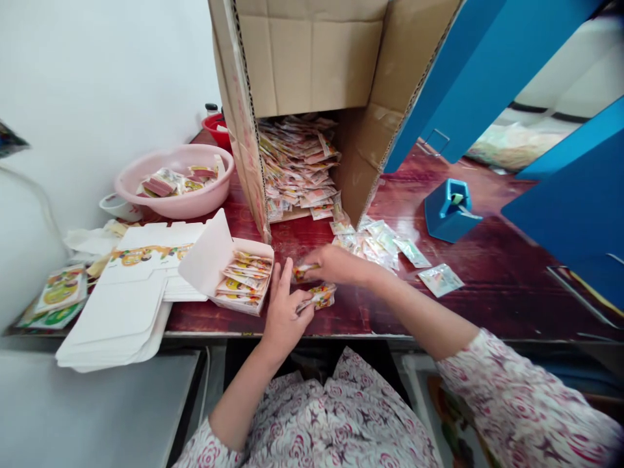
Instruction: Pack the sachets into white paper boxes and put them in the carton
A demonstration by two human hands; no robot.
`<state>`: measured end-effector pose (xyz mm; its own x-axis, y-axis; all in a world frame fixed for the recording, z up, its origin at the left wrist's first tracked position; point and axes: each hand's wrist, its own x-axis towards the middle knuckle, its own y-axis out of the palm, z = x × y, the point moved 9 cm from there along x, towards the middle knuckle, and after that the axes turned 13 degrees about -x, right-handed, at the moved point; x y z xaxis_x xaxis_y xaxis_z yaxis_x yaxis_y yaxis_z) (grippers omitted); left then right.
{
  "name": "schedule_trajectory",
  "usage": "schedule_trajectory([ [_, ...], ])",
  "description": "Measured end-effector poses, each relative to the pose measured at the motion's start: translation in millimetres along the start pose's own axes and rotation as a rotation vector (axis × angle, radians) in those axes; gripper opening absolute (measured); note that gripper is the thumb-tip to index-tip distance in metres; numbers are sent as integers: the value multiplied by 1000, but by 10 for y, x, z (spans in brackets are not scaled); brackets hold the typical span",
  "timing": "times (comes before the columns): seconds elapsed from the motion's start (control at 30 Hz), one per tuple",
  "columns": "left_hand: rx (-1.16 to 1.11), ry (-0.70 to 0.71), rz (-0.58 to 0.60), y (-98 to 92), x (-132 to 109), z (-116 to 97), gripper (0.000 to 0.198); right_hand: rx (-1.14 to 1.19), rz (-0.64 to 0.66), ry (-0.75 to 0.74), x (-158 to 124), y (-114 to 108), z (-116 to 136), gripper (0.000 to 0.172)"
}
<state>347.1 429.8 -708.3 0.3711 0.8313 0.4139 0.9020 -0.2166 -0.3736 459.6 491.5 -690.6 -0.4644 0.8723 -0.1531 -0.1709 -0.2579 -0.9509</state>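
Head view gives me the left hand (285, 315) nearest, reaching up from the lower left with its upper fingers stretched forward, the thumb and a finger pinching a printed packet (322, 296). That packet juts out to the right of the thumb, its long axis running roughly sideways. Just beyond, I see the right hand (336, 265) reaching in from the right, slightly blurred, fingertips closed on a 2nd packet (303, 273); how firmly, I cannot tell. Most telling for me, the small white carton (252, 247) stands left of both hands, lid tipped leftward, long axis seemingly pointing away from the person; the left fingers are just beside its right wall, so the left hand is nearer and sits between carton and right hand. Farther off lie loose sachets (385, 240), then a pink basin (180, 208) at left and the large cardboard box (312, 58) behind.
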Motion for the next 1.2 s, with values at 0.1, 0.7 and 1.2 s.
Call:
schedule_trajectory([
  [0.1, -90, 7, 36, 47, -18, 19, 11, 145, 108, -50, -145, 56, 111, 39],
  [0.7, -22, -204, 89, 100, 2, 183, 18, -451, -266, 542, 831, -887, -1240, 35],
  [1.2, -101, -7, 63, 102, -28, 71, 17, 16, -26, 151, 167, -264, -351, 34],
])
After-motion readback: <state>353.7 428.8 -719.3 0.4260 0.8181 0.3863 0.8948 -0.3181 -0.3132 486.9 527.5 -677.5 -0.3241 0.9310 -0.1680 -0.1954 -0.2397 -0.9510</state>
